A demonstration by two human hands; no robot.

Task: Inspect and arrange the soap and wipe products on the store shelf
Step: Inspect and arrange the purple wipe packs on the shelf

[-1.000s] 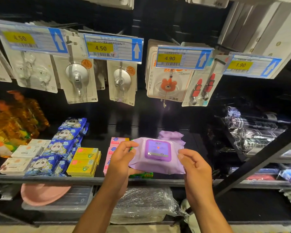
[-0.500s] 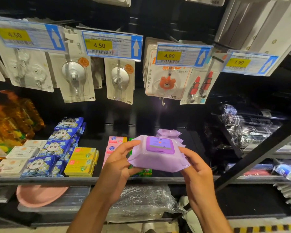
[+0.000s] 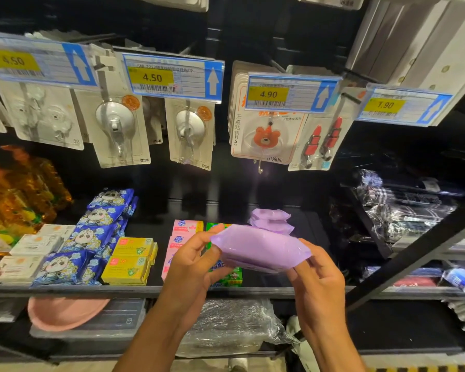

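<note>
A purple wipe pack (image 3: 259, 248) is held in front of the shelf (image 3: 65, 289), tipped so its plain underside faces me. My left hand (image 3: 192, 263) grips its left end and my right hand (image 3: 317, 275) grips its right end. Behind it two more purple wipe packs (image 3: 273, 220) lie stacked on the shelf. Pink soap boxes (image 3: 184, 229) and green soap boxes (image 3: 230, 277) sit just behind my left hand, partly hidden. Yellow soap boxes (image 3: 130, 260), blue panda wipe packs (image 3: 97, 232) and white soap boxes (image 3: 27, 251) fill the left part.
Carded hooks (image 3: 118, 130) and price tags (image 3: 172, 77) hang above the shelf. Orange bottles (image 3: 19, 194) stand at far left. Dark wrapped goods (image 3: 403, 208) lie on the right shelf behind a slanted black bar (image 3: 414, 251). A pink basin (image 3: 65, 312) and plastic-wrapped bundle (image 3: 226, 326) sit below.
Both hands have turned the purple wipe pack over; its lid face, seen before, now points away and the plain underside shows.
</note>
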